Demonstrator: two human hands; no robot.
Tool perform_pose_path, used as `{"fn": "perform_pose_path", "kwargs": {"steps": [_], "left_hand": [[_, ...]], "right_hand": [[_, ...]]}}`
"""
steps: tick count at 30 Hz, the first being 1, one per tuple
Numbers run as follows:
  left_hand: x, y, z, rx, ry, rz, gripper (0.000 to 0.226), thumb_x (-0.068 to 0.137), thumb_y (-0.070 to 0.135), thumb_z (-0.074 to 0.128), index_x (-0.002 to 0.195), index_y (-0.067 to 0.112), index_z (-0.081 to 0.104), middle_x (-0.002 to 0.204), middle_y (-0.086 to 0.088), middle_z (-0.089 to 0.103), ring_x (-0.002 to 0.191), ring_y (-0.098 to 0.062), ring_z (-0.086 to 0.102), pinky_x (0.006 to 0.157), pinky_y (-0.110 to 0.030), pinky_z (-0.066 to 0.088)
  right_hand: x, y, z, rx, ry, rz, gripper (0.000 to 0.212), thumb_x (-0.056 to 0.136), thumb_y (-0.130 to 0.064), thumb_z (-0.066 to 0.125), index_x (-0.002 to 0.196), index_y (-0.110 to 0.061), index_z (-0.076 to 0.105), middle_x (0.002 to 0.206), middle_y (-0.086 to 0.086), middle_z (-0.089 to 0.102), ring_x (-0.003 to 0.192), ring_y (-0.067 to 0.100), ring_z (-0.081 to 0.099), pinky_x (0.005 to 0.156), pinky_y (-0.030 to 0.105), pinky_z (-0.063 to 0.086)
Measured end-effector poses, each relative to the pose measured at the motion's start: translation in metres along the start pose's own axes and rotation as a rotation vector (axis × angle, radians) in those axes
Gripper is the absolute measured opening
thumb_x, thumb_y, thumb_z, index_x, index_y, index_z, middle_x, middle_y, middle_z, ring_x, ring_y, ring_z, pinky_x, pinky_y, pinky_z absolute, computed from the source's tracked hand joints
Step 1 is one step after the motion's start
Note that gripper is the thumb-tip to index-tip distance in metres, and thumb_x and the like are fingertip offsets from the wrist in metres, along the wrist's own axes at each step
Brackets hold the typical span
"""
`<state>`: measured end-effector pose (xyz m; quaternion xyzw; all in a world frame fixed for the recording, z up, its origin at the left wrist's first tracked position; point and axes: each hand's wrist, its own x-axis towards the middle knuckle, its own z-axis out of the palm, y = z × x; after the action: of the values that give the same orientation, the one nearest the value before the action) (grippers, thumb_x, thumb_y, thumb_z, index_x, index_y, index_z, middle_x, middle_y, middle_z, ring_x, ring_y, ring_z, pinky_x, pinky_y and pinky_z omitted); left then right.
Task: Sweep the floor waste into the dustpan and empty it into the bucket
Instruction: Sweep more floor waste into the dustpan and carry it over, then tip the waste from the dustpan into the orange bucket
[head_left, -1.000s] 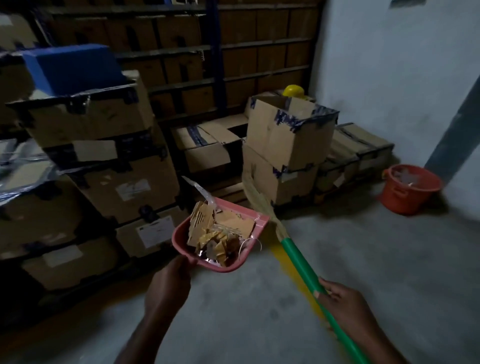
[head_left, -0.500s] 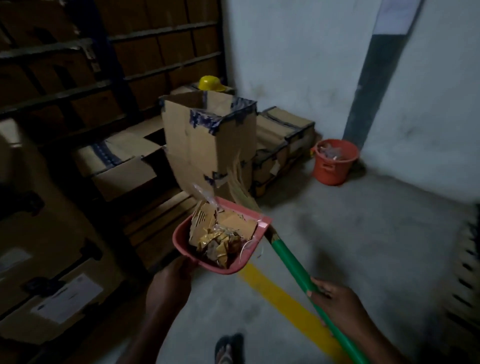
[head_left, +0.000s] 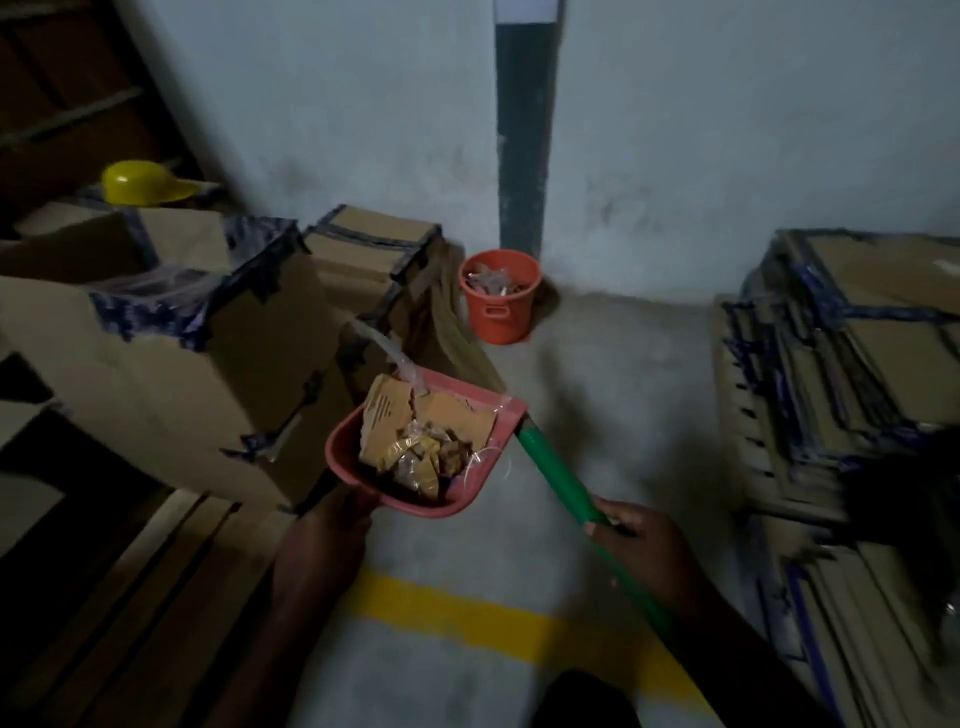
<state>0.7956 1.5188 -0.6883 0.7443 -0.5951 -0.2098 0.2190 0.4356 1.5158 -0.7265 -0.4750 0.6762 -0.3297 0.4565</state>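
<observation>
My left hand (head_left: 324, 540) grips the handle of a red dustpan (head_left: 347, 441) and holds it up level in front of me. Cardboard scraps and plastic wrappers (head_left: 415, 441) fill the pan. A broom with a green handle (head_left: 558, 480) is gripped by my right hand (head_left: 644, 551); its straw head (head_left: 447, 322) points ahead, raised beside the boxes. The orange bucket (head_left: 498, 306) stands on the floor by the wall straight ahead, with some waste inside it.
Taped cardboard boxes (head_left: 171, 353) are stacked on the left, with a yellow hard hat (head_left: 140, 182) on top at the back. Flattened cartons (head_left: 857, 374) are piled on the right. A yellow line (head_left: 457, 618) crosses the concrete floor near my feet.
The view has swung right and moved forward: the bucket now sits centred ahead and nearer. Both hands keep their hold on the dustpan and the broom.
</observation>
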Motion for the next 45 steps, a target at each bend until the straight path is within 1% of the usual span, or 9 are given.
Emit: {"fn": "perform_pose_path", "kwargs": {"steps": [3, 5, 9, 11, 14, 24, 33, 39, 45], "left_hand": [[0.062, 0.011, 0.016, 0.005, -0.075, 0.058, 0.027, 0.096, 0.019, 0.061, 0.121, 0.03, 0.065, 0.1, 0.01, 0.068, 0.077, -0.005, 0.064, 0.063, -0.026, 0.052], [0.103, 0.023, 0.031, 0.028, -0.105, 0.077, 0.029, 0.095, 0.019, 0.061, 0.121, 0.032, 0.064, 0.102, 0.01, 0.07, 0.079, -0.007, 0.066, 0.066, -0.031, 0.056], [0.194, 0.063, 0.07, 0.039, -0.106, 0.064, 0.026, 0.095, 0.023, 0.062, 0.116, 0.038, 0.064, 0.095, 0.015, 0.069, 0.07, 0.002, 0.064, 0.059, -0.029, 0.056], [0.242, 0.086, 0.091, 0.04, -0.086, 0.042, 0.025, 0.094, 0.023, 0.063, 0.116, 0.036, 0.065, 0.088, 0.015, 0.068, 0.063, 0.0, 0.063, 0.053, -0.025, 0.052], [0.308, 0.122, 0.114, 0.043, -0.096, -0.006, 0.024, 0.094, 0.026, 0.064, 0.116, 0.034, 0.065, 0.097, 0.012, 0.07, 0.077, -0.002, 0.065, 0.067, -0.032, 0.057], [0.511, 0.199, 0.156, -0.096, -0.08, -0.142, 0.021, 0.095, 0.037, 0.057, 0.116, 0.035, 0.062, 0.096, 0.007, 0.069, 0.079, -0.015, 0.069, 0.07, -0.043, 0.059], [0.714, 0.197, 0.19, -0.13, -0.073, -0.081, 0.045, 0.091, 0.074, 0.029, 0.109, 0.047, 0.059, 0.089, 0.014, 0.064, 0.079, -0.007, 0.064, 0.073, -0.035, 0.056], [0.85, 0.205, 0.196, -0.084, -0.151, -0.056, 0.03, 0.099, 0.041, 0.051, 0.126, 0.032, 0.062, 0.106, 0.005, 0.07, 0.093, -0.02, 0.067, 0.077, -0.033, 0.051], [0.939, 0.187, 0.216, 0.005, -0.262, -0.078, 0.037, 0.096, 0.038, 0.057, 0.132, 0.032, 0.056, 0.113, 0.004, 0.069, 0.098, -0.019, 0.068, 0.079, -0.034, 0.053]], "right_hand": [[0.04, 0.001, -0.005, 0.063, 0.089, 0.032, 0.051, 0.068, -0.045, 0.073, 0.117, -0.032, 0.071, 0.079, -0.013, 0.073, 0.067, 0.003, 0.067, 0.063, 0.027, 0.051], [0.074, 0.0, -0.012, 0.082, 0.108, 0.065, 0.041, 0.073, -0.038, 0.076, 0.114, -0.038, 0.071, 0.072, -0.01, 0.069, 0.054, -0.002, 0.058, 0.059, 0.021, 0.044], [0.163, -0.006, -0.032, 0.137, 0.15, 0.11, 0.039, 0.081, -0.014, 0.079, 0.119, -0.022, 0.071, 0.056, -0.014, 0.062, 0.046, -0.001, 0.055, 0.043, 0.015, 0.04], [0.216, -0.016, -0.049, 0.161, 0.149, 0.128, 0.036, 0.081, -0.012, 0.078, 0.115, -0.023, 0.072, 0.053, -0.007, 0.063, 0.042, 0.01, 0.055, 0.038, 0.019, 0.039], [0.292, -0.042, -0.082, 0.149, 0.095, 0.171, 0.038, 0.084, -0.016, 0.076, 0.116, -0.032, 0.065, 0.056, 0.006, 0.064, 0.044, 0.024, 0.055, 0.042, 0.026, 0.041], [0.519, -0.145, -0.14, 0.074, 0.058, 0.139, 0.036, 0.086, -0.017, 0.074, 0.119, -0.028, 0.068, 0.05, 0.001, 0.061, 0.044, 0.02, 0.054, 0.041, 0.025, 0.04], [0.707, -0.194, -0.112, -0.029, 0.054, 0.197, 0.032, 0.082, -0.018, 0.078, 0.114, -0.023, 0.072, 0.055, 0.002, 0.065, 0.043, 0.021, 0.054, 0.04, 0.025, 0.042], [0.825, -0.232, -0.113, -0.24, 0.032, 0.283, 0.041, 0.083, -0.03, 0.077, 0.124, -0.026, 0.068, 0.071, 0.002, 0.071, 0.043, 0.016, 0.061, 0.04, 0.025, 0.048], [0.918, -0.253, -0.115, -0.299, 0.014, 0.342, 0.046, 0.086, -0.031, 0.074, 0.131, -0.026, 0.063, 0.07, 0.004, 0.071, 0.047, 0.016, 0.062, 0.042, 0.024, 0.049]]}}
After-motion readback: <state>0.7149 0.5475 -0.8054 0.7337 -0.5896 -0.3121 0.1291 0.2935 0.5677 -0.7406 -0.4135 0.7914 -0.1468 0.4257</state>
